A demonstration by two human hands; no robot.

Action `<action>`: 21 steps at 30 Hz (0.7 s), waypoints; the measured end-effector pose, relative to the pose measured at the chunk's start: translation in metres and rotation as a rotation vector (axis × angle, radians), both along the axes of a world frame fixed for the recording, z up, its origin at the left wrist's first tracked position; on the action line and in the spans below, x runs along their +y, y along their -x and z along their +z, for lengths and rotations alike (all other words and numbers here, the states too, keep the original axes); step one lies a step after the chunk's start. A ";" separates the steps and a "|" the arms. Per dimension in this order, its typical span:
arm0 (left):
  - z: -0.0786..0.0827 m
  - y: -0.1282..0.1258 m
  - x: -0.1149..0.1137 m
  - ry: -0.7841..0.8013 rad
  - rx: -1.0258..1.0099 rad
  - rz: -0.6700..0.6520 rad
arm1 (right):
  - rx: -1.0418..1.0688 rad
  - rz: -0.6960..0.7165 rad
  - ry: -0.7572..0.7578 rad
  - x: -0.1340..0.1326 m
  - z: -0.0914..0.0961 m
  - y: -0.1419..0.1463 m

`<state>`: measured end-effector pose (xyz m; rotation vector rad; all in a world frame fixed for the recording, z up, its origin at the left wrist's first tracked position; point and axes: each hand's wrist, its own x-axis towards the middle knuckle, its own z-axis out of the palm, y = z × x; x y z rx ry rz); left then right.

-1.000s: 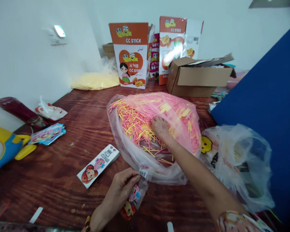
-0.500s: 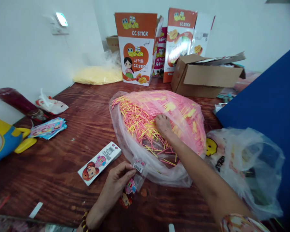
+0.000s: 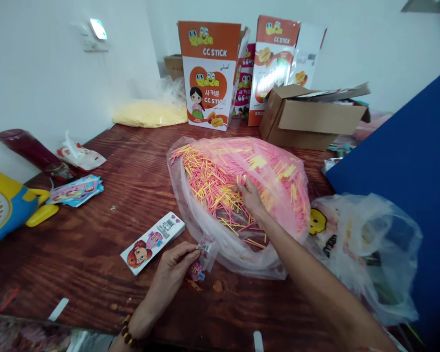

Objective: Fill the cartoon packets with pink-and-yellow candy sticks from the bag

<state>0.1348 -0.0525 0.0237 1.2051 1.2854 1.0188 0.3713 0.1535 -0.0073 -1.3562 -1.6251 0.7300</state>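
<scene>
My left hand (image 3: 173,268) pinches the upper part of a small clear packet (image 3: 196,272) printed with a cartoon figure and a barcode, just in front of a big plastic bag (image 3: 238,261). The bag lies wide open, full of thin pink and yellow sticks (image 3: 209,181). Inside its mouth, my right hand (image 3: 252,198) has its fingers closed around some of these sticks, whose ends show at the fingertips. Left of the bag, beside my left hand, lies a stack of flat printed packets or cards (image 3: 153,242) with the same cartoon figure.
Cartons (image 3: 209,73) and an opened cardboard box (image 3: 315,117) line the back of the wooden table (image 3: 95,234). A yellow-and-blue fan (image 3: 7,208), tissues (image 3: 82,159) and blue-pink sachets (image 3: 77,189) are at the left. A crumpled plastic bag (image 3: 381,254) and a blue panel (image 3: 407,146) are at the right.
My right hand, which lay flat among the sticks, has turned and closed with stick ends at its fingers. My left hand has tilted the packet and moved it slightly up.
</scene>
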 end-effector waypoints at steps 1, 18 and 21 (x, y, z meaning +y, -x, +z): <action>0.000 0.001 0.000 -0.006 0.003 0.002 | 0.125 0.013 0.044 -0.010 -0.003 0.001; 0.004 -0.011 0.015 -0.140 0.026 -0.004 | 0.751 0.149 0.341 -0.086 0.021 0.016; 0.003 -0.013 0.018 -0.227 0.085 -0.042 | 0.919 0.205 0.375 -0.105 0.045 0.025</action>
